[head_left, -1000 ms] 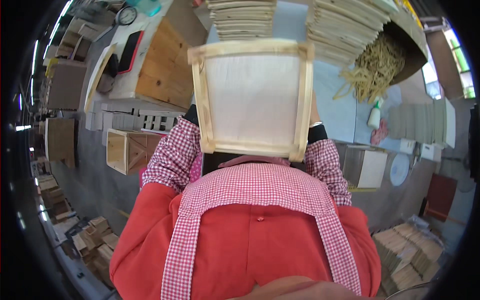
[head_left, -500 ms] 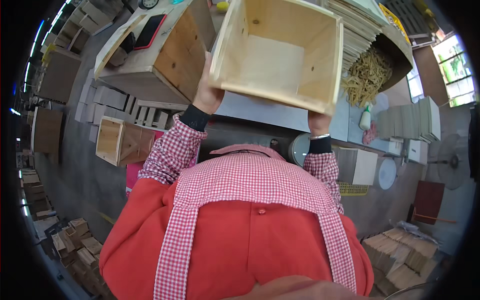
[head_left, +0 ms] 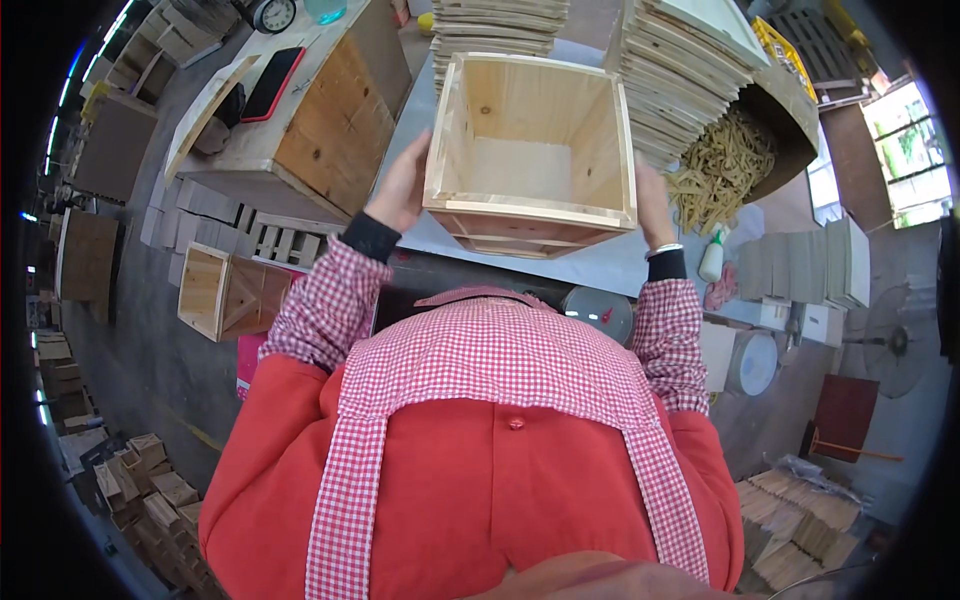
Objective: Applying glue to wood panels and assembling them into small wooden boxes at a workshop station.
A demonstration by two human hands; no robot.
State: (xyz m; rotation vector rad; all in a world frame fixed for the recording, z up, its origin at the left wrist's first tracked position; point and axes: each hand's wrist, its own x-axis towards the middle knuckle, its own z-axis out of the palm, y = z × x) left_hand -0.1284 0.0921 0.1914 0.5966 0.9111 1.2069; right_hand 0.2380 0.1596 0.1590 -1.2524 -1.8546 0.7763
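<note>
An open-topped box of pale wood (head_left: 530,215) is between my two hands over the worktable (head_left: 600,262); its front side faces me, and I cannot tell whether its base touches the table. My left hand (head_left: 403,185) presses against its left side, fingers partly hidden by the wall. Against the opposite side is my right hand (head_left: 655,205), its fingertips hidden behind the wood. The inside shows bare boards with a few knots and a paler bottom.
Stacked wooden panels (head_left: 680,75) stand right behind the box, with more panels (head_left: 500,30) beyond it. A carton of thin wood strips (head_left: 725,170) and a spray bottle (head_left: 712,257) are on the right. A phone (head_left: 272,85) and clock (head_left: 274,14) lie on the left cabinet.
The box has come down toward the table and tipped more upright, so its front side now shows. My right hand has moved up along its right side.
</note>
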